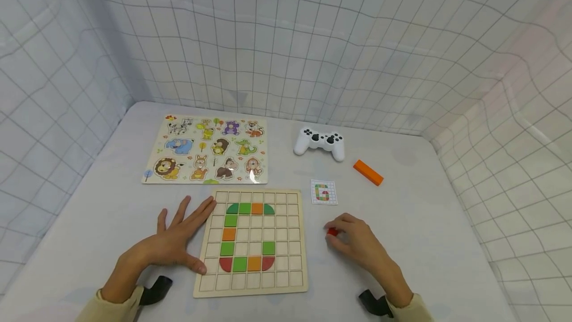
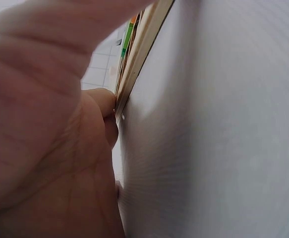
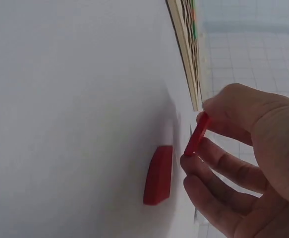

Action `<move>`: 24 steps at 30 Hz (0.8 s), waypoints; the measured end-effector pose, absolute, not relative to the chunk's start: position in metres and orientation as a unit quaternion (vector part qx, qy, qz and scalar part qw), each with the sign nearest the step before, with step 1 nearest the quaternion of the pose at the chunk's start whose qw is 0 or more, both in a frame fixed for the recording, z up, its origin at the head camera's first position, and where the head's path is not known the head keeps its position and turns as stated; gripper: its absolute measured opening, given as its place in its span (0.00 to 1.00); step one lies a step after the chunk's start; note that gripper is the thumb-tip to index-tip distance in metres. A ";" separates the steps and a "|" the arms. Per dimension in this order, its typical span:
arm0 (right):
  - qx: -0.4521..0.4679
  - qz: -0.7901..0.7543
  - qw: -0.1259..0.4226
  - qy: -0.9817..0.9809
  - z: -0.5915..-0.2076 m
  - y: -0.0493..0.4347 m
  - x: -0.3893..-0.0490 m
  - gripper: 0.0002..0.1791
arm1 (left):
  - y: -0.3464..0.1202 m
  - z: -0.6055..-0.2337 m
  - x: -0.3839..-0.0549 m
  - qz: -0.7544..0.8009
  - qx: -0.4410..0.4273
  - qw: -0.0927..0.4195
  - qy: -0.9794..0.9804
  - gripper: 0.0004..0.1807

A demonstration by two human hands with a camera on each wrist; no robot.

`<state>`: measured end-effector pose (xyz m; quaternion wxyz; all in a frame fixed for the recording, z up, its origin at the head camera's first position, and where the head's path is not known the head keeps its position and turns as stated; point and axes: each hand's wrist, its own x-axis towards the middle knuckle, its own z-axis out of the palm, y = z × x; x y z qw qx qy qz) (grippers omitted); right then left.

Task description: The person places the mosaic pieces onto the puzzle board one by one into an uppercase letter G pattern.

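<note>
My left hand (image 1: 172, 242) lies spread at the left side of the wooden grid board (image 1: 305, 242), with the thumb and fingertips on its edge. Green, orange and red tiles sit in the board's squares in an open, G-like outline; one of them is a green tile (image 1: 268, 248) at the lower right. To the right of the board, my right hand (image 1: 357, 242) pinches a small flat red tile (image 3: 198, 135) between thumb and fingers. A second red piece (image 3: 158, 175) lies on the white tabletop close under that hand.
A small pattern card (image 1: 323, 193) lies beyond my right hand. Farther back are a white game controller (image 1: 319, 143) and an orange bar (image 1: 368, 172). An animal puzzle board (image 1: 205, 150) lies behind the grid board. Checked cloth walls (image 1: 286, 53) enclose the table.
</note>
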<state>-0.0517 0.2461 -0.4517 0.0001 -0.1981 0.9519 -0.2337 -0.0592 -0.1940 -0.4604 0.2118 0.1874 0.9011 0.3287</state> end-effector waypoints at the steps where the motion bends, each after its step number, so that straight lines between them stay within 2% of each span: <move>1: -0.212 -0.238 -0.008 0.948 -0.453 0.244 -0.053 0.09 | -0.194 -0.461 -0.059 0.329 0.187 0.212 0.901 0.77; 7: -0.201 -0.255 -0.019 0.946 -0.453 0.232 -0.063 0.07 | -0.193 -0.460 -0.059 0.333 0.189 0.212 0.899 0.77; 10: -0.198 -0.289 0.006 0.936 -0.447 0.222 -0.068 0.09 | -0.194 -0.459 -0.059 0.335 0.192 0.212 0.898 0.76; 17: -0.261 -0.355 0.077 0.894 -0.431 0.179 -0.079 0.14 | -0.195 -0.458 -0.059 0.333 0.192 0.212 0.898 0.76; 24: -0.287 -0.391 0.125 0.866 -0.437 0.143 -0.083 0.05 | -0.194 -0.459 -0.059 0.328 0.188 0.211 0.901 0.77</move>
